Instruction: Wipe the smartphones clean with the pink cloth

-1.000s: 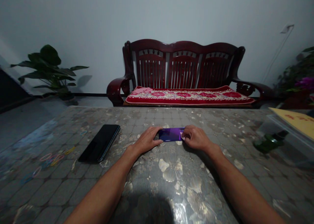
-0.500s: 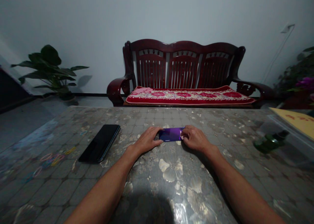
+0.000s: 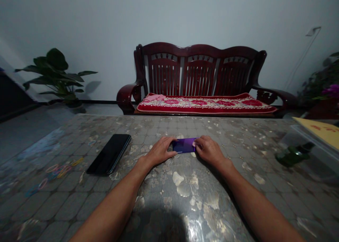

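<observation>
A shiny purple smartphone (image 3: 183, 146) lies flat on the table, its long side running left to right. My left hand (image 3: 162, 151) holds its left end, thumb at the near edge and fingers at the far edge. At the other end, my right hand (image 3: 209, 150) has its fingers pinched together over the phone's surface. A small pale pink piece (image 3: 194, 143) shows at those fingertips; whether it is cloth or paper I cannot tell. The rest of it is hidden by the fingers.
Left of my hands lies a large black phone (image 3: 109, 154), near several coloured rubber bands (image 3: 62, 169). At right are a green bottle (image 3: 292, 154) and a clear plastic box (image 3: 317, 166) under a yellow sheet (image 3: 319, 127). A wooden bench (image 3: 198, 70) stands behind the table (image 3: 225, 129).
My right fingertips, with the pale pink piece, have shifted slightly left across the purple smartphone. My left hand keeps its hold. The whole view has shifted a little.
</observation>
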A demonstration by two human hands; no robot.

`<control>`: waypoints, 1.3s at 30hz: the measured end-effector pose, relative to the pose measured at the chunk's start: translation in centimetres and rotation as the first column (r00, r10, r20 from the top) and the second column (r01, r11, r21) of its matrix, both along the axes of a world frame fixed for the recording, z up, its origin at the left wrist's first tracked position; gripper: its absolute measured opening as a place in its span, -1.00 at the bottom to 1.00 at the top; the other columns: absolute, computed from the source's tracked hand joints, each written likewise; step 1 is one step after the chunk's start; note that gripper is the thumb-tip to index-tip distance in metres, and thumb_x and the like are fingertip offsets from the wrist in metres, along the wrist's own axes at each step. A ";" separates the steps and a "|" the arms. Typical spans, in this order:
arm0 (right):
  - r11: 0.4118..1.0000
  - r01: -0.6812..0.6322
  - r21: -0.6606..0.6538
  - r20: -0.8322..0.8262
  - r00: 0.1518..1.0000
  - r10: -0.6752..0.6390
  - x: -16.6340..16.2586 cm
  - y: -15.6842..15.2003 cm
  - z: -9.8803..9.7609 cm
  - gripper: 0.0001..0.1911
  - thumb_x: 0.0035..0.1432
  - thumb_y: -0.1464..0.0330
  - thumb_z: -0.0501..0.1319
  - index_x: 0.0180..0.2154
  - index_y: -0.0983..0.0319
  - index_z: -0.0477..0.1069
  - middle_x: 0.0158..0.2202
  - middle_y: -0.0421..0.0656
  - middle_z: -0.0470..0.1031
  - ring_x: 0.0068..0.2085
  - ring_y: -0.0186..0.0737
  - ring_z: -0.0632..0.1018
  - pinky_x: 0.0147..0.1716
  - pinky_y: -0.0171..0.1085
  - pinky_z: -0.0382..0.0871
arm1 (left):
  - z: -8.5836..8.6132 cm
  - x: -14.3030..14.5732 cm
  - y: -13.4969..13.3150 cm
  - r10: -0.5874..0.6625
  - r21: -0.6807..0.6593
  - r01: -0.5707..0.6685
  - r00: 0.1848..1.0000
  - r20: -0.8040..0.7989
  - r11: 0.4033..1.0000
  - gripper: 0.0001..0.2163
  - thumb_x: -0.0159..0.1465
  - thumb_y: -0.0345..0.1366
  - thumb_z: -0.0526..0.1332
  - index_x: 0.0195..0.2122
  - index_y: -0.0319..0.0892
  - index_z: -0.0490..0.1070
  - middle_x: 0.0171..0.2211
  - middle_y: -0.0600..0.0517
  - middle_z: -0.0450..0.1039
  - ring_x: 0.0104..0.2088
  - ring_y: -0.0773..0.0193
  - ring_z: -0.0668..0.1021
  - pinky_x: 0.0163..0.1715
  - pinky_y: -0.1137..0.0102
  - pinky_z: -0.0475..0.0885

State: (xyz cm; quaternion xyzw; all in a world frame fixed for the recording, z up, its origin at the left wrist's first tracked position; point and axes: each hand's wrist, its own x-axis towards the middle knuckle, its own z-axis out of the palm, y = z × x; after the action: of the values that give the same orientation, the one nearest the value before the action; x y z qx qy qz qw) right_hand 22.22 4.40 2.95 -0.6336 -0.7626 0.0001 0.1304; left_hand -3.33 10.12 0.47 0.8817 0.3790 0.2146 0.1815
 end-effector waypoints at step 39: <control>1.000 -0.021 0.003 0.110 0.994 0.020 -2.1 1.2 0.4 -0.72 0.37 0.42 0.05 -0.09 0.23 0.53 -0.12 -0.01 0.59 -0.11 -0.09 0.47 -0.14 -0.24 0.21 | -0.1 0.0 0.0 0.028 -0.054 -0.026 0.999 0.030 0.998 -0.49 0.16 -0.27 0.37 0.15 -0.09 0.36 0.09 -0.06 0.47 0.12 0.01 0.47 0.16 0.13 0.38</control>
State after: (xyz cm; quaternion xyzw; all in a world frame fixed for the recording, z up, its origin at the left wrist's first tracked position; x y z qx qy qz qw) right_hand 20.10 5.56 3.39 -0.6245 -0.7751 -0.0351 0.0896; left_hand -3.30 10.15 0.42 0.8679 0.3938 0.2202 0.2077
